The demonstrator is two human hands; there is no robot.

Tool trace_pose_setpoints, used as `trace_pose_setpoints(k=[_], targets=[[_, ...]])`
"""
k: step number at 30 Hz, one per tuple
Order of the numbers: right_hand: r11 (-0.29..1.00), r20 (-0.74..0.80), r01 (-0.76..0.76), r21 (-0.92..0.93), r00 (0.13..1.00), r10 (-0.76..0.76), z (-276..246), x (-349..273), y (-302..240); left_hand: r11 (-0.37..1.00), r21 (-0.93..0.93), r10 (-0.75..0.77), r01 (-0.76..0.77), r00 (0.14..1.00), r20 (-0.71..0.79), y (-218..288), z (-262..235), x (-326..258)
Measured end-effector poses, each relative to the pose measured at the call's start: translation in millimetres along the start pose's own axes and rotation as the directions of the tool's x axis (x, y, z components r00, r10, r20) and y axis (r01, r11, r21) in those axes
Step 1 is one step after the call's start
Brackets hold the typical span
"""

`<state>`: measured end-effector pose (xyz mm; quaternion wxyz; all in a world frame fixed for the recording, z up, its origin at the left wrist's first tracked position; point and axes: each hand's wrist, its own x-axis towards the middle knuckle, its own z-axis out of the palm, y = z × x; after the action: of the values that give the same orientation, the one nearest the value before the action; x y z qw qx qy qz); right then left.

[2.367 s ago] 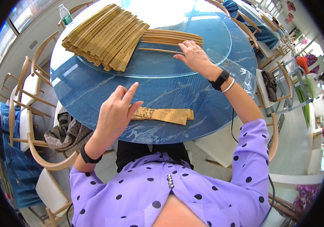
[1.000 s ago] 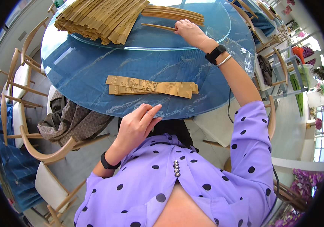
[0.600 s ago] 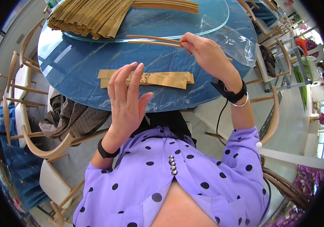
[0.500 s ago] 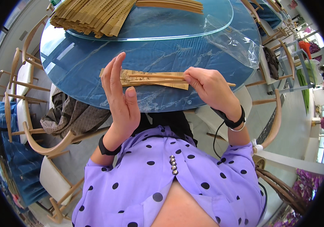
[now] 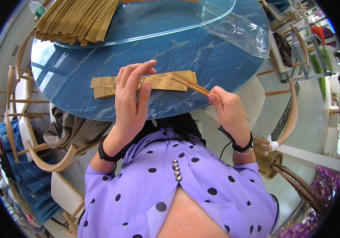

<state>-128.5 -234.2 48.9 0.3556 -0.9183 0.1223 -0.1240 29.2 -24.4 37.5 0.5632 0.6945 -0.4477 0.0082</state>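
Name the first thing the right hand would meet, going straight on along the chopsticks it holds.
Most likely the gold paper sleeves on the table: the chopsticks in the right hand point forward and left, their tips overlapping the sleeves in view; whether they touch is unclear.

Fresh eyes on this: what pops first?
First, the purple polka-dot blouse filling the lower middle, then the fanned stack of tan paper wrappers at upper left on the glass turntable. By the front edge of the blue table, the right hand holds wooden chopsticks, while the left hand is at a smaller wrapper pile.
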Motion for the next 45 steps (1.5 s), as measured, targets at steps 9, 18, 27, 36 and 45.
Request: trace_pose_setpoints(k=[9, 18, 27, 36, 45], targets=[[0.808, 0.227, -0.405, 0.429, 0.913, 0.338, 8, 7, 0, 0.779, 0.588, 0.031, -0.220, 0.949, 0.314, -24, 27, 7], [0.858, 0.294, -0.387, 0.337, 0.909, 0.295, 25, 32, -3, 0.743, 0.561, 0.168, -0.365, 0.913, 0.372, -31, 20, 5], [0.760, 0.307, -0.346, 0.550, 0.930, 0.202, 28, 36, -4, 0.789, 0.522, 0.198, -0.322, 0.939, 0.281, -12, 23, 2], [0.674, 0.403, -0.378, 0.635, 0.906, 0.129, 19, 42, -3, 0.773, 0.539, 0.138, -0.334, 0.919, 0.370, -25, 12, 1], [0.693, 0.478, -0.414, 0.590, 0.871, 0.113, 20, 46, -7, 0.773, 0.487, 0.198, -0.406, 0.884, 0.423, -28, 13, 4]])
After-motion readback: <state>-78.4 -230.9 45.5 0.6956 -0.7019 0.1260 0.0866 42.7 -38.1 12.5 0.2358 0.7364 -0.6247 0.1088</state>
